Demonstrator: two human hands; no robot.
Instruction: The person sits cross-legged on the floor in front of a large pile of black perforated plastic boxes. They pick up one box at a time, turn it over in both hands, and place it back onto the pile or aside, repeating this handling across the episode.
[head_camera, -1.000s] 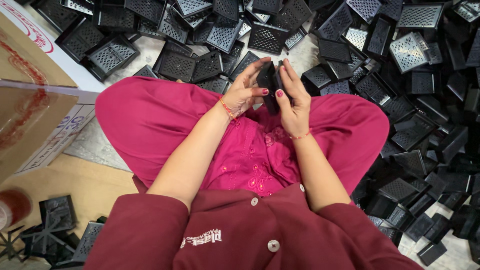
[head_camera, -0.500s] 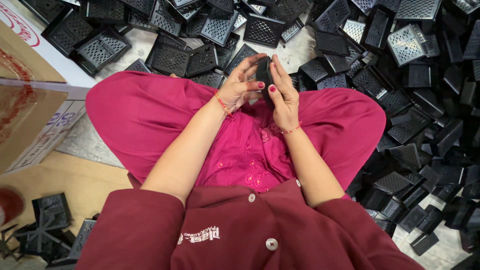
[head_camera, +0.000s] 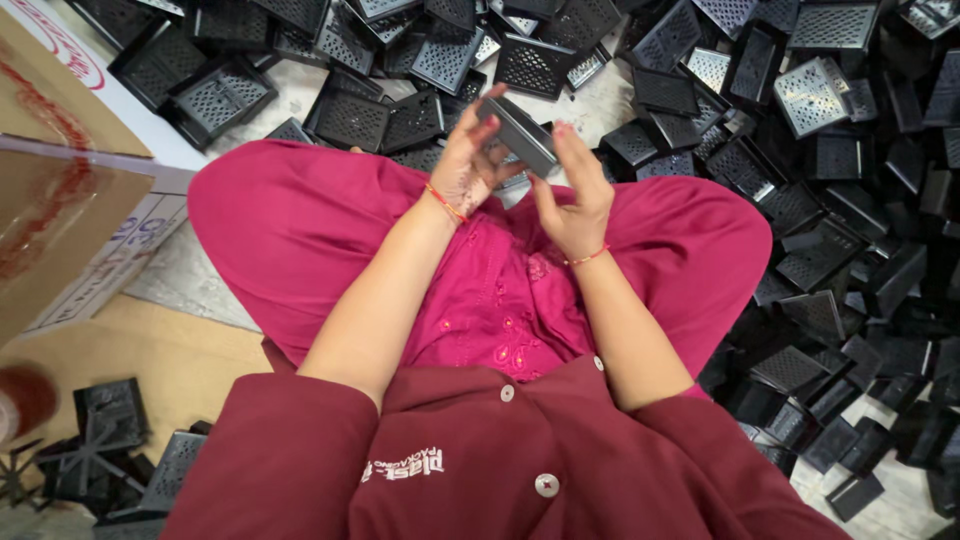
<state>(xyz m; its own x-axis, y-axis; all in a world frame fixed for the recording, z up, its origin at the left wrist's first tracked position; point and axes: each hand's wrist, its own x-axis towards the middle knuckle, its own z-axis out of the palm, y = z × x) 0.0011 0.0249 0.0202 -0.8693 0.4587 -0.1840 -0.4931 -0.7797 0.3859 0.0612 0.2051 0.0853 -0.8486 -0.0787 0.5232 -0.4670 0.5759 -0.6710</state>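
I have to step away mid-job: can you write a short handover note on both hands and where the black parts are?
Left hand: fingers on the near end of one black perforated tray, held above the lap.
Right hand: grips the same tray from the other side.
Things: a big loose heap of similar black trays covers the floor ahead and to the right; a few more lie by the left knee, beside a cardboard box.
Done: one tray picked out of the heap.
Left: the heap looks largely unsorted.
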